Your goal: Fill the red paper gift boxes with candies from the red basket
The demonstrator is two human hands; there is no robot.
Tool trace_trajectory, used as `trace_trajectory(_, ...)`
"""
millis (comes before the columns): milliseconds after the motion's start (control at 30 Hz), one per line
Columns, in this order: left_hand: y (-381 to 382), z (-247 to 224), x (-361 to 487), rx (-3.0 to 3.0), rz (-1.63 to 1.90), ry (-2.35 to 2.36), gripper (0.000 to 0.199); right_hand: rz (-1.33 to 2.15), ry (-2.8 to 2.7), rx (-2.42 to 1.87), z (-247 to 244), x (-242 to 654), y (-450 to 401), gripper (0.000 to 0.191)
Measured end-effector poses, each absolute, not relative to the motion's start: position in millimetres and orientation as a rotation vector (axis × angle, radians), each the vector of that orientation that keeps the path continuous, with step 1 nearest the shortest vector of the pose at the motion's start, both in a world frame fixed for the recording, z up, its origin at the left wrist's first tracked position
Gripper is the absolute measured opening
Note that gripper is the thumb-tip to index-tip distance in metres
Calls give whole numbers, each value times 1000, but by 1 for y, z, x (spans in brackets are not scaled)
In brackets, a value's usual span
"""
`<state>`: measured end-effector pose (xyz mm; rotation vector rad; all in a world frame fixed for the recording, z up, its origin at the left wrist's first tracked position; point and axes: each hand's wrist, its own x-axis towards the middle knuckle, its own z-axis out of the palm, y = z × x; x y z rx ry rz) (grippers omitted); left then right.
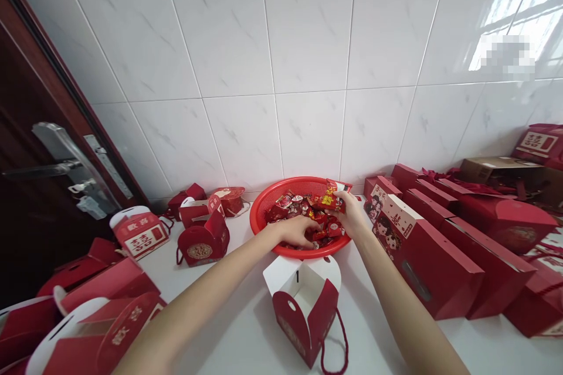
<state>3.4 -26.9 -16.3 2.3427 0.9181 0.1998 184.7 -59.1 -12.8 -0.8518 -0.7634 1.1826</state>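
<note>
A red plastic basket point(258, 217) stands against the tiled wall, filled with wrapped candies point(295, 206) in red packaging. My left hand point(299, 231) reaches down into the candies, fingers apart, with the fingertips partly hidden among the wrappers. Above the basket's right side, my right hand point(349, 211) grips a red candy packet point(331, 198) with yellow print. In front of the basket sits a red gift box point(303, 316), its top flaps spread and its white inside showing bare. A dark red cord handle point(345, 343) hangs from the box onto the white table.
Several red gift boxes point(202, 246) stand at the left, some with raised flaps. To the right are rows of tall red boxes point(435, 258) and a cardboard carton point(497, 169). A dark door with a metal handle point(65, 152) is at far left.
</note>
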Motion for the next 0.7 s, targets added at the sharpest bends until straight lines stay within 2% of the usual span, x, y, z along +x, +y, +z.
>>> trace_trajectory(100, -28, -22, 9, 2487, 48, 1012, 54, 1170, -764, -870, -13, 184, -61, 25)
trace_trajectory(267, -8, -34, 2, 2533, -102, 1294, 30, 1166, -797, -898, -12, 183, -62, 25)
trace_trajectory(367, 0, -39, -2, 2515, -123, 1345, 26, 1168, -811, -905, -13, 183, -61, 27)
trace_trajectory(600, -3, -36, -3, 2424, 54, 1262, 4, 1167, -809, -902, -14, 183, -60, 28)
trace_trajectory(700, -4, -29, -5, 2376, 338, 1257, 12, 1165, -812, -897, -13, 182, -62, 30)
